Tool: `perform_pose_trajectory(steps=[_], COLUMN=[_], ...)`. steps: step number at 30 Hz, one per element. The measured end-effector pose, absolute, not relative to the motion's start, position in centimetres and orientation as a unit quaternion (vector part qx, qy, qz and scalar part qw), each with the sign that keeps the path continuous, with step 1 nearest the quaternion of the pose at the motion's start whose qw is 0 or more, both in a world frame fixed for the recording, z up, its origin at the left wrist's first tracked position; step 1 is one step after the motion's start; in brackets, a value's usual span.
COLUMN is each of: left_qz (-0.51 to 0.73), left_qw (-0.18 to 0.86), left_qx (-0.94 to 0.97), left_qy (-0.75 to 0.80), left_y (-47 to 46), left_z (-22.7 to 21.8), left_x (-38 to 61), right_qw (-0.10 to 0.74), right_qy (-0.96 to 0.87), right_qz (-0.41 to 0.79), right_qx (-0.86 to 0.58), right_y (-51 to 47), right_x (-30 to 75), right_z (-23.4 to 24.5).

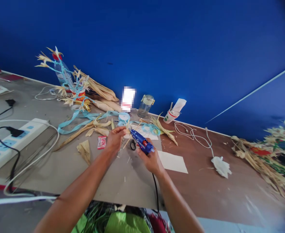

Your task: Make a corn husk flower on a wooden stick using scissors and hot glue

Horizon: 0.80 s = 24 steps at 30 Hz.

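My right hand (150,159) is wrapped round a blue glue gun (140,139), its nozzle pointing up and left. A black cord runs from under that hand to the table's front edge. My left hand (115,139) is closed in a pinch just left of the nozzle, on a small pale piece that looks like dried husk; its shape is mostly hidden by the fingers. Right behind the hands are a roll of light blue tape (124,117) and white paper (146,132). Black-handled scissors (132,145) seem to lie between the hands, partly covered.
Dried husks (84,151), a red packet (101,142) and blue ribbon (66,127) lie left. A power strip (16,142) with cords is far left. Husk flowers (78,82), a bottle (61,72), a jar (146,106) and a cup (171,116) stand behind. White card (173,161) lies right.
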<state>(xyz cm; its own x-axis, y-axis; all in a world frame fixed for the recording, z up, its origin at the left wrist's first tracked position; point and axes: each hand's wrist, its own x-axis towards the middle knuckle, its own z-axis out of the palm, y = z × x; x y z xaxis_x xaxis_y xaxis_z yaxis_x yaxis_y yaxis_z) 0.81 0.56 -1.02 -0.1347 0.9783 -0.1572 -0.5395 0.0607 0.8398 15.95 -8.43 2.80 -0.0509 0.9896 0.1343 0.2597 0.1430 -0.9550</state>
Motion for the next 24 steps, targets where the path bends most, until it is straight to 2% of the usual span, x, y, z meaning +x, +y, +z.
perform_pose_trajectory(steps=[24], left_qz=[0.614], left_qw=[0.610], left_qx=[0.268], left_qy=[0.423], left_y=[-0.3], left_z=[-0.1], left_x=[1.4], right_qw=[0.447], right_qy=[-0.638], right_qz=[0.339], right_qx=[-0.528], right_y=[-7.8], right_x=[16.1], right_z=[1.0])
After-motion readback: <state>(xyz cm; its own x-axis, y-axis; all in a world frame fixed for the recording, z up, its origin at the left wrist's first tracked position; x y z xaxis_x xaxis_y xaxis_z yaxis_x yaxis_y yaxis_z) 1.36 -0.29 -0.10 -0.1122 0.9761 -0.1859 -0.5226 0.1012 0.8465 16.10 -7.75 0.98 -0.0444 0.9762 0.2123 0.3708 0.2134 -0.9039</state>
